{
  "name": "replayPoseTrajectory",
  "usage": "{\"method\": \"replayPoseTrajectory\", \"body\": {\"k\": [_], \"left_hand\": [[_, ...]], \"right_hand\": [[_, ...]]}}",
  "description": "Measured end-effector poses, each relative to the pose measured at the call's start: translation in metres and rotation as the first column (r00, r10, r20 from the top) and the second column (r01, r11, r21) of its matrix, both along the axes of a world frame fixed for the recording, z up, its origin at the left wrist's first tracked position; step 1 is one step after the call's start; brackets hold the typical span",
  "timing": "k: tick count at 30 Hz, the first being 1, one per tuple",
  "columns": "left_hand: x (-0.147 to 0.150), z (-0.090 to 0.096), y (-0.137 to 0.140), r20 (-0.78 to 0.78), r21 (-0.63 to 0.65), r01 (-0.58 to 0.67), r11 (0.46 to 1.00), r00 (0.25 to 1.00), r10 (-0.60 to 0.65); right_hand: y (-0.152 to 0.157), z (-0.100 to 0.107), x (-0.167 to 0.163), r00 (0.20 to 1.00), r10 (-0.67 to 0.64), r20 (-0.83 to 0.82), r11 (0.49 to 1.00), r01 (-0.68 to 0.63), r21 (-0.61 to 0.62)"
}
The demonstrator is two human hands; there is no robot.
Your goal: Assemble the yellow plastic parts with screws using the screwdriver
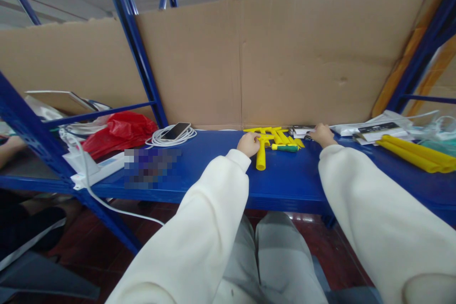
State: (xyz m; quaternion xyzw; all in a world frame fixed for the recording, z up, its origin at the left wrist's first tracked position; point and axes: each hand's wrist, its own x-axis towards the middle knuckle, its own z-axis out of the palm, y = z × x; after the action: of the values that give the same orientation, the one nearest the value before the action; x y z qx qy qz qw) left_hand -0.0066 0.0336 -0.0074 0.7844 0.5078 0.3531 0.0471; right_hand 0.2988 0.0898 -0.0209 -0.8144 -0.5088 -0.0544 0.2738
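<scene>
Yellow T-shaped piece (261, 159), over the middle of the blue shelf (212, 149) with its tube end nearward, is held near its top by the left hand (249, 144); if that hold slackens, it could drop or roll. Just right, a green-handled tool (285, 148) could be knocked by a turn of the piece. Beyond, other yellow pieces (281, 136) overlap too closely to count, and the right hand (323, 136) hides its fingertips, so I cannot tell whether it grips anything.

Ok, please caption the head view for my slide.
Left hand at a yellow T-shaped piece, right hand apart, green handle between them on a blue shelf.
</scene>
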Motion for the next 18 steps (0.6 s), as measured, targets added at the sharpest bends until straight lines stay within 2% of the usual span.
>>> {"method": "replayPoseTrajectory", "body": {"k": [5,9,11,14,18], "left_hand": [[0.000,0.000,0.000,-0.016,-0.005,-0.001,1.000,1.000,0.001],[-0.001,0.002,-0.002,-0.017,-0.009,-0.013,1.000,1.000,0.013],[-0.001,0.003,-0.002,-0.019,-0.014,-0.021,1.000,1.000,0.021],[-0.003,0.004,-0.003,-0.011,-0.025,-0.048,0.999,0.999,0.048],[-0.005,0.004,-0.003,0.007,-0.054,-0.086,0.995,0.996,0.087]], "right_hand": [[0.007,-0.001,0.005,0.999,-0.001,-0.050,0.999,0.003,0.051],[0.006,0.001,0.005,0.991,0.007,-0.130,0.978,0.021,0.207],[0.003,0.005,0.003,0.982,-0.008,-0.187,0.952,0.065,0.300],[0.000,0.018,-0.005,0.974,-0.010,-0.228,0.884,0.115,0.453],[-0.006,0.039,-0.027,0.958,0.092,-0.273,0.807,0.089,0.583]]}}
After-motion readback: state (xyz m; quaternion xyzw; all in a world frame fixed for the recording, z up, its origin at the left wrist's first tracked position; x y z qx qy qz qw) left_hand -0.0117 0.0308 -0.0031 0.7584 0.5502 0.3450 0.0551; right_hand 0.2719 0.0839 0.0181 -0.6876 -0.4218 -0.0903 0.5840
